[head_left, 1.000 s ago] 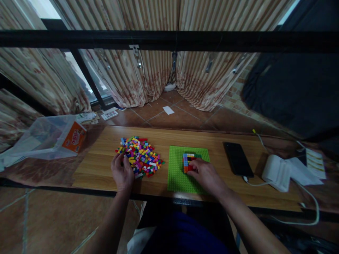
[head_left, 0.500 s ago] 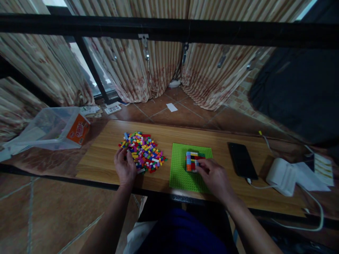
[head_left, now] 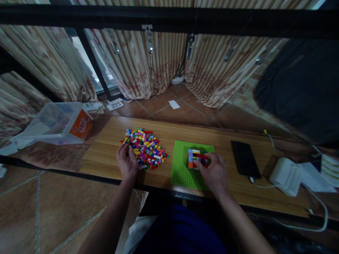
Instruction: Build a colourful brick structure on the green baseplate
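Observation:
A small multicoloured block structure made of toy building bricks stands on the green baseplate. My right hand is at its right side, thumb at the near edge and fingers round the far right, gripping it. Part of the structure is hidden under those fingers. Left of the baseplate lies a heap of loose toy bricks in many colours. At the heap's left edge rests my left hand, its fingers curled with the tips close together. Whatever they hold is too small to make out.
A clear plastic box with an orange label stands left of the wooden board. To the right are a black phone on a white cable, a white device and papers. A black rail crosses in front of the curtains.
My right hand's fingers have shifted from a pinch at the structure's near right to a wider hold across its right side. The left hand stays by the heap. The view has tilted slightly.

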Demonstrator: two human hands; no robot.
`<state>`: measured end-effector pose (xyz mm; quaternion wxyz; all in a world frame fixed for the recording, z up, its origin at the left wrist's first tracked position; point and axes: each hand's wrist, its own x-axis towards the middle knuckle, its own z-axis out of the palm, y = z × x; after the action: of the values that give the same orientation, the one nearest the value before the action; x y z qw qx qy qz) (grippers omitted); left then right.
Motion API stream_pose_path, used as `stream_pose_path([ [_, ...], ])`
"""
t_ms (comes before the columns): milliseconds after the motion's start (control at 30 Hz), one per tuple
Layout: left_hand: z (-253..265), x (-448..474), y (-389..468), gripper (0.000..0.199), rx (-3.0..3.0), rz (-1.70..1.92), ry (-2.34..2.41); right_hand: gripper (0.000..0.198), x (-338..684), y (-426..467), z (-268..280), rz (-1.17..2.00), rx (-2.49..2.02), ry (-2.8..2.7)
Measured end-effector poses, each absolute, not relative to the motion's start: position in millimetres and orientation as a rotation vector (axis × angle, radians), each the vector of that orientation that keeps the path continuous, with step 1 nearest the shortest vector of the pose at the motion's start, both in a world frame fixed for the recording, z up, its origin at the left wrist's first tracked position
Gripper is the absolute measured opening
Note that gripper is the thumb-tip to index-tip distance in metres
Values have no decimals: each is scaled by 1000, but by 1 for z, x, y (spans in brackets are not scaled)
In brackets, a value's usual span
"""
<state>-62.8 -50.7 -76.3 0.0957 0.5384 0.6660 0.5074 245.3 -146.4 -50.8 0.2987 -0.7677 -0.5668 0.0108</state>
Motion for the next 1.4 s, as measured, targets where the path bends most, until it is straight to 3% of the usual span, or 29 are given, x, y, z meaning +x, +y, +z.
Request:
stream_pose_path([
  [600,-76,-62,-51,31,1604,1480,1999,65,250,-146,-61,134,-2034,-1396],
  [767,-76,-61,-53,28,1596,1512,1977,47,231,-151,-45,-55,-1820,-1435],
  [933,-78,-59,-52,26,1572,1536,1981,22,185,-152,-34,84,-1574,-1689],
  [1100,-79,-58,-52,25,1568,1552,1961,23,156,-141,-45,237,-1565,-1811],
  [1400,-80,-58,-53,25,1567,1553,1946,30,151,-107,-52,233,-1676,-1897],
])
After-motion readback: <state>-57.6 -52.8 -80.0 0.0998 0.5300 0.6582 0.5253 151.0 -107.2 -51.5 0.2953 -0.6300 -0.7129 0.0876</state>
